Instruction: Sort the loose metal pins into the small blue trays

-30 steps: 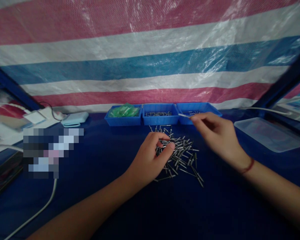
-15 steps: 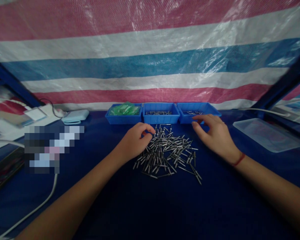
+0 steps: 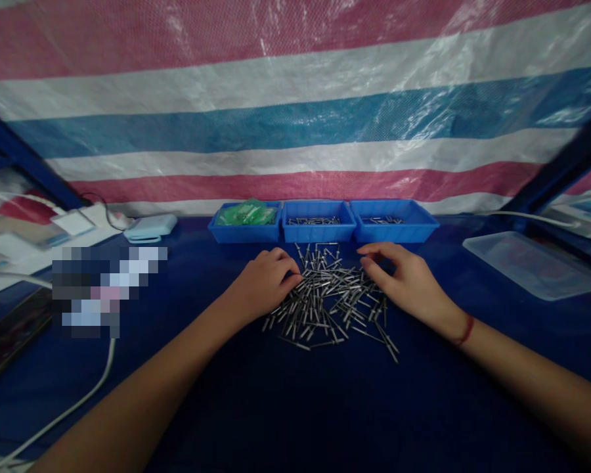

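A loose pile of silvery blind rivets point(image 3: 325, 295) lies on the dark blue table. My left hand point(image 3: 266, 282) rests at the pile's left edge, its fingers curled and the thumb and index tips pressed close together over the rivets. Whatever may be between those tips is too small to make out. On the right side of the pile is my right hand point(image 3: 404, 276), thumb and fingers apart, with nothing seen in it. Behind the pile stand a middle blue bin point(image 3: 318, 234) and a right blue bin point(image 3: 396, 232), both with rivets inside.
A left blue bin point(image 3: 245, 234) holds green plastic bags point(image 3: 249, 213). At right lies a clear plastic lid point(image 3: 536, 266). A light blue case point(image 3: 150, 228), a phone point(image 3: 14, 328) and a white cable point(image 3: 103, 381) are at left. Striped sheeting point(image 3: 295, 125) hangs behind.
My right hand has moved left and nearer, from in front of the right bin to the pile's right edge. My left hand has shifted slightly, its thumb and index tips closing together.
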The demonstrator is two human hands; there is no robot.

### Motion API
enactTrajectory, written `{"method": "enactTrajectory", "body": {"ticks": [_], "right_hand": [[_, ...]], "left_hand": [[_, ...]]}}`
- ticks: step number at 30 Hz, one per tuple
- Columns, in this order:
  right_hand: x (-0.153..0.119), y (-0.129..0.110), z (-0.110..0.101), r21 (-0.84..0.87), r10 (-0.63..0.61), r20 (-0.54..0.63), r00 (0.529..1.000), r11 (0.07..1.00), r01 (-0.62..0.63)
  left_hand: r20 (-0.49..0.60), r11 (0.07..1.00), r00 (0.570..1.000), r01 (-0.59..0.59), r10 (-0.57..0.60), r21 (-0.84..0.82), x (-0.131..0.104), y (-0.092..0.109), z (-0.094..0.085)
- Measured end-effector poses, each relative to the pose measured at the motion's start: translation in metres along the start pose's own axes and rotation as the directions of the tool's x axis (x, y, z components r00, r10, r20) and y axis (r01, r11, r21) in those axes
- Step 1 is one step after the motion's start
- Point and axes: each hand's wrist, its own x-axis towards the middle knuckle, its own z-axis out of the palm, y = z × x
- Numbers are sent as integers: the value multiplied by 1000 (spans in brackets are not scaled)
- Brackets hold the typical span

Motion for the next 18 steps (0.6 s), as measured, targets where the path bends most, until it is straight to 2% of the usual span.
{"method": "enactTrajectory", "body": {"ticks": [2,4,8,13,18], "right_hand": [[-1,-3,-1,11,-20,6,1000,1000,20],[-2,-10,-2,21,-59,4,998,998,59],[-7,-31,-5,160,-76,-11,997,984,77],[-17,-51,-9,422,-10,-9,1000,907,13],[-21,-53,-9,474,-3,-42,999,880,22]], "left_hand": [[-19,1000,1000,-2,2,-1,1,-1,-2],[-84,1000,996,-12,10,-29,3,3,-5],[-229,959,973,-91,28,-270,2,28,-7],[-140,850,990,-81,9,-521,-5,58,1],[-91,808,996,-54,1,-587,-8,61,4]]}}
